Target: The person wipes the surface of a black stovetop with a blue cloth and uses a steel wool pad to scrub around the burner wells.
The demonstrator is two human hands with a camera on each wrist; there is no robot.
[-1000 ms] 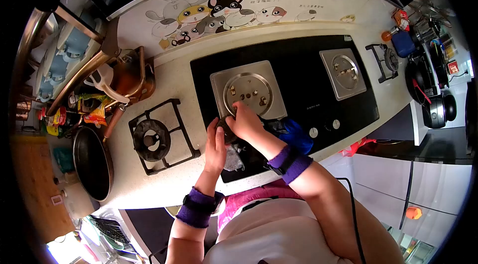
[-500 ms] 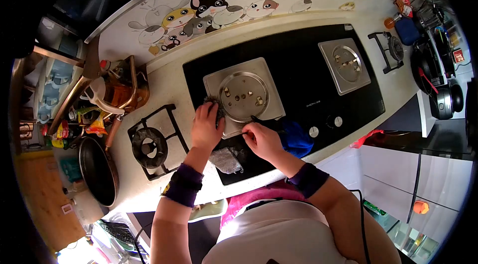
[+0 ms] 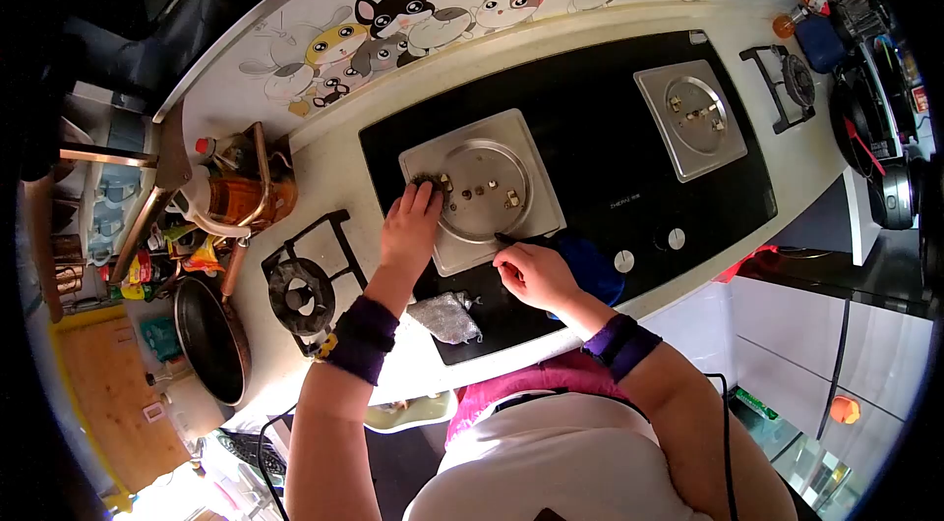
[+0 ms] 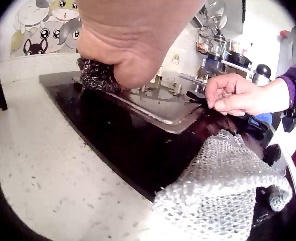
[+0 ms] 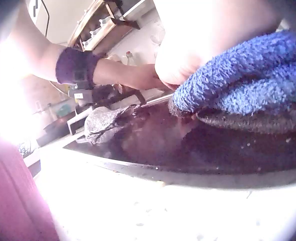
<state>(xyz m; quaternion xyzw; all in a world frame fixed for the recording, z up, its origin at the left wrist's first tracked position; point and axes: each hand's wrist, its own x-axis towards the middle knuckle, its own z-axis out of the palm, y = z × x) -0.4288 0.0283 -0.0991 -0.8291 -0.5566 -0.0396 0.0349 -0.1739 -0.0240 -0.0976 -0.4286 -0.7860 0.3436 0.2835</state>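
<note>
My left hand (image 3: 408, 231) grips a dark steel wool scourer (image 4: 95, 78) against the left side of the square metal burner plate (image 3: 541, 211). Only part of the scourer shows past the fingers. At the plate's front edge, my right hand (image 3: 536, 273) pinches a thin black strip (image 4: 195, 96) between thumb and fingers; its kind cannot be made out. A silver mesh cloth (image 3: 447, 318) lies crumpled on the black cooktop between the hands. Beside the right wrist is a blue towel (image 5: 238, 75), partly hidden by the hand in the right wrist view.
On the counter at left lies a pot support with a burner ring (image 3: 300, 293). A frying pan (image 3: 211, 339) and a bottle rack (image 3: 265, 187) stand beyond it. The second burner plate (image 3: 693, 118) is at right, near two knobs (image 3: 677, 239). Crumbs dot the counter (image 4: 42, 170).
The hands have parted: the left moved with the scourer to the plate's left side and then farther back. The right moved down and right to the plate's front edge.
</note>
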